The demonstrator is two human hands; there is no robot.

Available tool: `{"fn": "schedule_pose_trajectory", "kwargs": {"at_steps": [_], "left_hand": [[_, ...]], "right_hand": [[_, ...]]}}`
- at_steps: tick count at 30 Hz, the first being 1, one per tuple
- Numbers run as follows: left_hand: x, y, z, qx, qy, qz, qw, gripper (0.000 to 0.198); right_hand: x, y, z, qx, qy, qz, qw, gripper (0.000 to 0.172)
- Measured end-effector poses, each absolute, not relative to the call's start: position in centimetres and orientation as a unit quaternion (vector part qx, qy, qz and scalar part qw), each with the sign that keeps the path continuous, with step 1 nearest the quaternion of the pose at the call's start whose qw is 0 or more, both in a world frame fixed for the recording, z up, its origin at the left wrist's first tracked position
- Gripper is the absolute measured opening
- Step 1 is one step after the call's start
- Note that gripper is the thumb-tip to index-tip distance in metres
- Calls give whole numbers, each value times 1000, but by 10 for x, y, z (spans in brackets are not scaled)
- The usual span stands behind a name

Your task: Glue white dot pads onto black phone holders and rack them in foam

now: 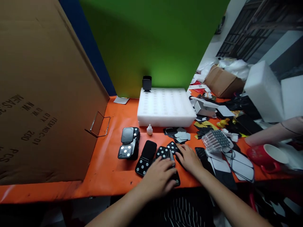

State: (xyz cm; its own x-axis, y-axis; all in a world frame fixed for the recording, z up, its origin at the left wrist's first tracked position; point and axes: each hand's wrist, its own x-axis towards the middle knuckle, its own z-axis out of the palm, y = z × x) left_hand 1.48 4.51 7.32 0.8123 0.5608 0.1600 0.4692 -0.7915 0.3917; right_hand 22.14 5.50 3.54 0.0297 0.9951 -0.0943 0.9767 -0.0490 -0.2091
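My left hand (160,176) lies over a small group of black pieces with white polka dots, its fingers spread and slightly bent. Part of a black piece (176,179) shows under its fingertips. Beside it, my right hand (190,159) reaches in with fingers apart, the tips touching the edge of a dotted black piece (172,147). Another dotted piece (162,152) lies between the hands, near thin grey-edged flaps. Left of them is a long black piece with a dotted end (143,166). What lies under the palms is hidden.
A stack of black pieces (127,135) stands to the left, near a small white dropper bottle (149,130). Behind is a white foam block (165,108) with a black piece (147,83) upright on it. Flat cut-outs (181,135), a red mug (260,157) and a cardboard box (224,81) are rightward.
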Motion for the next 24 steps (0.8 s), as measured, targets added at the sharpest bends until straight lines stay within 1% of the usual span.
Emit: {"fn": "schedule_pose_trajectory", "kwargs": {"at_steps": [2, 4, 8, 12, 16, 20, 24], "left_hand": [[-15, 47, 69, 909, 342, 177, 162, 31], [-39, 49, 58, 880, 395, 204, 168, 31], [-68, 48, 38, 818, 471, 263, 200, 26], [-84, 43, 28, 783, 519, 276, 205, 26], [-88, 42, 20, 756, 555, 261, 228, 34], [-82, 48, 14, 737, 592, 210, 249, 45], [-74, 57, 16, 755, 585, 147, 257, 51]], "right_hand": [[219, 37, 34, -737, -665, 111, 53, 48], [214, 25, 34, -748, -650, 117, 59, 53], [204, 18, 36, -775, -617, 121, 65, 58], [203, 18, 36, -797, -587, 137, 48, 63], [209, 10, 35, -802, -575, 155, 38, 62], [221, -2, 36, -814, -558, 159, 40, 61], [239, -17, 37, -806, -572, 131, 77, 44]]}}
